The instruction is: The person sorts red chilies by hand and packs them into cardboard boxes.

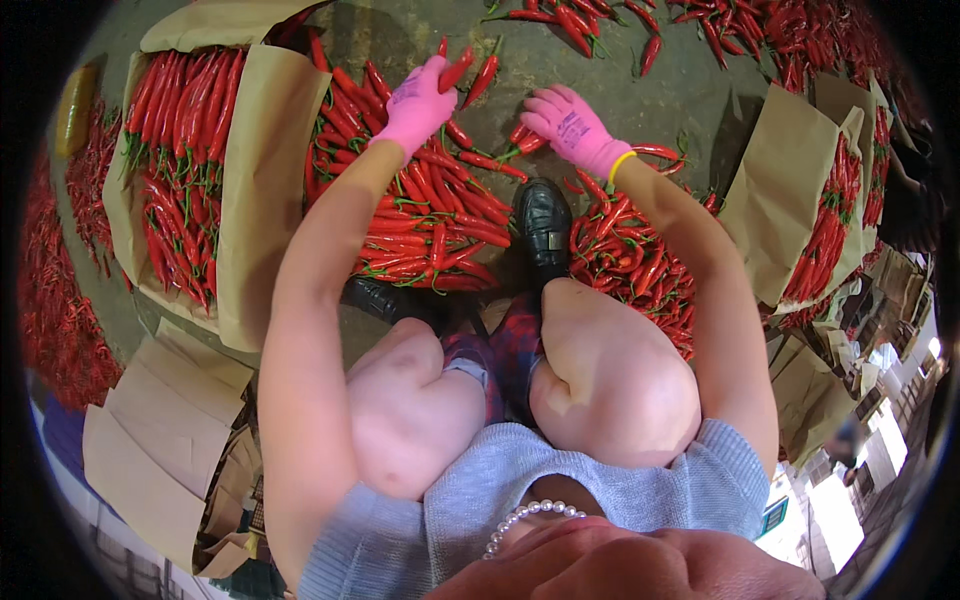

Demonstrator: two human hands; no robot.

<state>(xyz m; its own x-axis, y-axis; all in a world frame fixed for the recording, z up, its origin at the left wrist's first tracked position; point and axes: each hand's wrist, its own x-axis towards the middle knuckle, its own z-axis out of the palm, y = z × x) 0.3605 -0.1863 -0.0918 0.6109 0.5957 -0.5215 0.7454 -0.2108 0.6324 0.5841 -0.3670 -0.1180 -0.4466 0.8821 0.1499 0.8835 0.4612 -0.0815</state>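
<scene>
Both my hands wear pink gloves. My left hand (418,104) is shut on a red chili pepper (456,70) held above the concrete floor (570,70), at the far end of a pile of red chilies (425,215). My right hand (572,125) rests palm down on the floor, its fingers on a few loose chilies (528,140). A yellow band circles that wrist. Another heap of chilies (640,265) lies under my right forearm. I am squatting, and one black shoe (543,222) stands between the two heaps.
A cardboard box (250,180) at the left holds neatly laid chilies (180,170). Another filled box (800,200) stands at the right. Loose chilies (760,30) spread along the far floor and the left edge. Flattened cardboard (160,440) lies at the lower left.
</scene>
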